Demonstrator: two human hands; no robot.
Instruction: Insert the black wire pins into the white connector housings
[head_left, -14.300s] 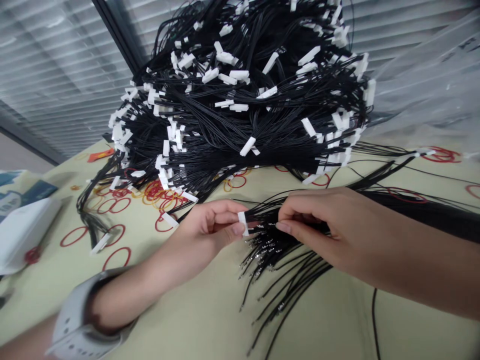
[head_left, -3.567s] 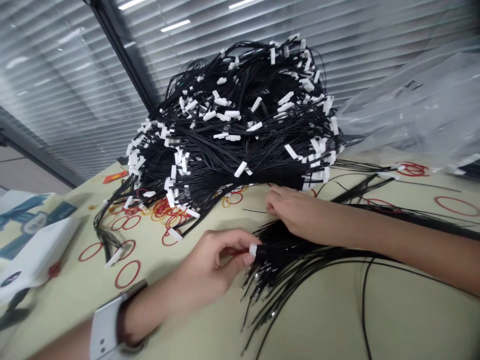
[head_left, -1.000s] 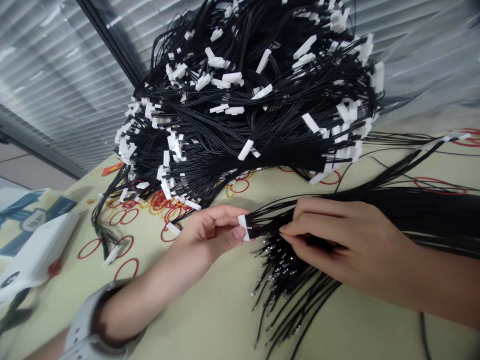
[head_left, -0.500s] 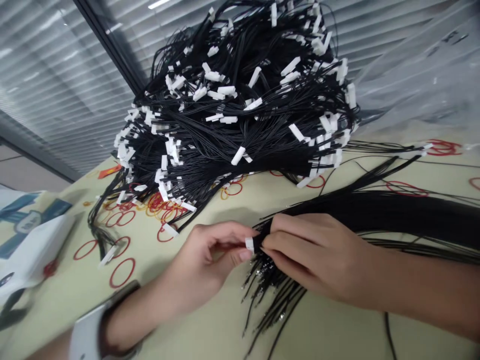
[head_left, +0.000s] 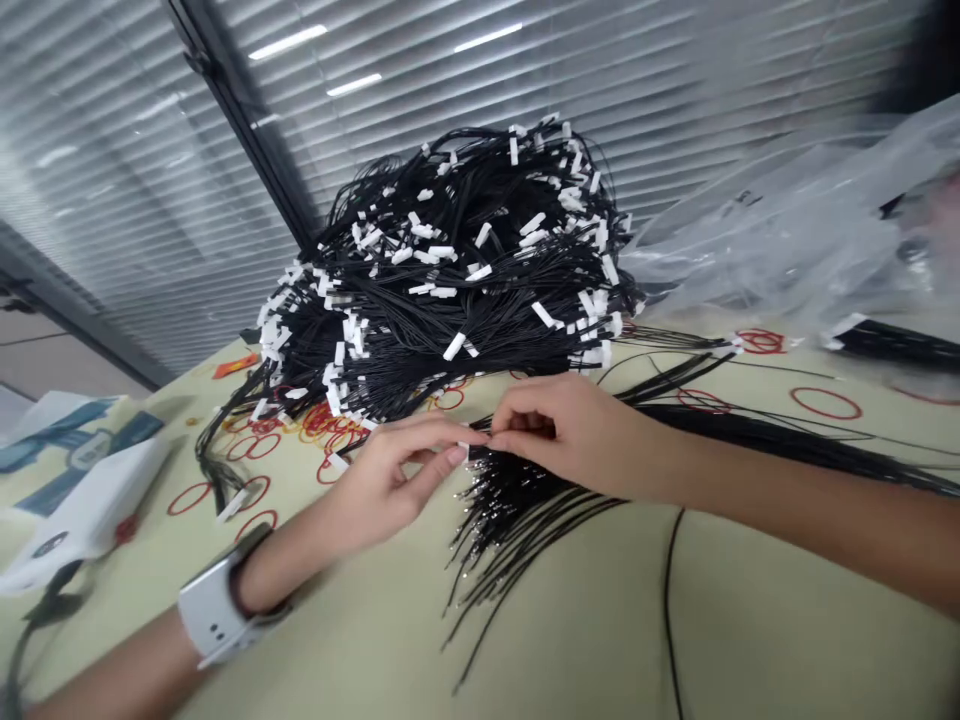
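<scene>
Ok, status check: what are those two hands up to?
Left hand: pinching connector. Right hand: pinched close beside it, contents too small to tell. Loose wires: fanned out beneath right hand. Wire pile: behind, not blocking.

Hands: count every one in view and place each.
2: the left hand, holding a small white connector; the right hand, just right of it, above black wires. No others show.

Hands numbered two: one left hand (head_left: 390, 478), holding one white connector (head_left: 466, 449), and one right hand (head_left: 581, 437). There was one pale wrist strap (head_left: 214, 605), one big heap of harnesses (head_left: 450, 335), one loose bundle of black wires (head_left: 517, 510), one white device (head_left: 90, 520), one orange piece (head_left: 235, 366) and at least one plastic bag (head_left: 780, 235). Red bands (head_left: 825, 416) were too many to count.
</scene>
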